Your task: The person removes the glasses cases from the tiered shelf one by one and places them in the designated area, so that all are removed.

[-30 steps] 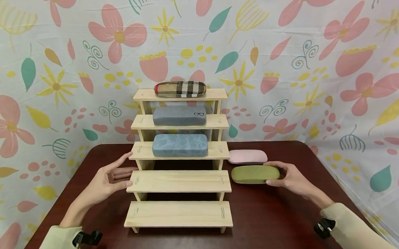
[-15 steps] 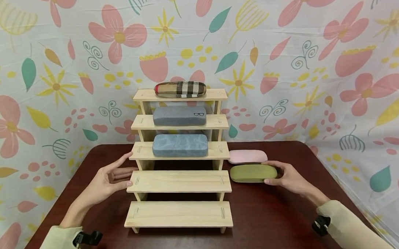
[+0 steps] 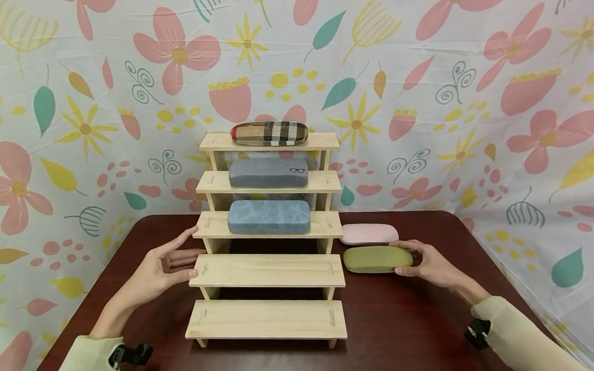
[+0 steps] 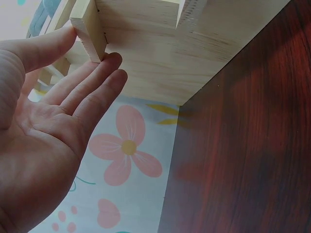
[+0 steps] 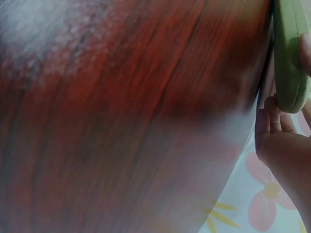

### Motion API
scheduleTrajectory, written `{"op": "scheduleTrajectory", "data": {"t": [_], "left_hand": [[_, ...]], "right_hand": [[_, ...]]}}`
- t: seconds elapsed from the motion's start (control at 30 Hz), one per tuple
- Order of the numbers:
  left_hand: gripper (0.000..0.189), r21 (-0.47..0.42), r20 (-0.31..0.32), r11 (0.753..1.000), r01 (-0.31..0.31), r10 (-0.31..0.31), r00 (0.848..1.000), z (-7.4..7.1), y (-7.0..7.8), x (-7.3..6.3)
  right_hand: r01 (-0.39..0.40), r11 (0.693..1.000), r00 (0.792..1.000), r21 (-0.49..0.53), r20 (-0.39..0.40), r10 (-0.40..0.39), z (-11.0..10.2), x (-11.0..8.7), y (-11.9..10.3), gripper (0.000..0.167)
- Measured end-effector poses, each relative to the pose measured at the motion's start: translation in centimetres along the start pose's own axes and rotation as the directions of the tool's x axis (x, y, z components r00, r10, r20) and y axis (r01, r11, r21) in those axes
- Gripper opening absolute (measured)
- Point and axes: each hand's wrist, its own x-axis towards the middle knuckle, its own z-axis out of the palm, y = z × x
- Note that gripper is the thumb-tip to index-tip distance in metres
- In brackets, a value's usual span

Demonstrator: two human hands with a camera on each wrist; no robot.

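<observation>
In the head view my right hand [image 3: 429, 265] pinches the right end of an olive-green glasses case [image 3: 373, 259], thumb in front and fingers behind. This case lies lengthwise beside the wooden step stand [image 3: 267, 319]; a pink glasses case [image 3: 369, 234] lies just behind it. My left hand [image 3: 155, 269] holds the stand's left side, index finger at the middle step and thumb at the step below. In the left wrist view, thumb and fingers [image 4: 104, 90] meet a board's end from opposite sides. The right wrist view shows the green case [image 5: 290, 53] at its right edge.
On the stand's upper steps rest a plaid glasses case [image 3: 269, 133], a grey one [image 3: 268, 173] with a spectacles print, and a marbled blue one [image 3: 268, 216]. Everything stands on a dark red table [image 3: 395, 329]. Behind hangs a floral cloth [image 3: 292, 54].
My right hand has shifted slightly left with the green case, toward the stand. The left hand stays in place on the stand.
</observation>
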Motion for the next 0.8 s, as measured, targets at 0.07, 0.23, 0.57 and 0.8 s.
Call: {"op": "scheduleTrajectory", "data": {"t": [0.07,0.23,0.57,0.8], "left_hand": [[0.092,0.003,-0.001,1.000,0.000,0.000,1.000,-0.02,0.00,0.01],[0.092,0.011,-0.012,1.000,0.006,-0.006,1.000,-0.06,0.04,0.02],[0.092,0.011,-0.002,1.000,-0.007,0.007,1.000,-0.02,0.00,0.03],[0.092,0.020,-0.006,1.000,-0.004,0.004,1.000,-0.02,0.01,0.01]], "right_hand": [[0.004,1.000,1.000,-0.015,0.002,-0.004,-0.03,0.06,0.13,0.065],[0.001,0.999,1.000,-0.033,0.007,0.000,-0.09,0.17,0.37,0.066],[0.007,0.999,1.000,-0.035,0.025,-0.006,-0.08,0.35,0.71,0.067],[0.015,0.999,0.999,-0.040,0.030,-0.013,-0.02,0.44,0.75,0.067]]}}
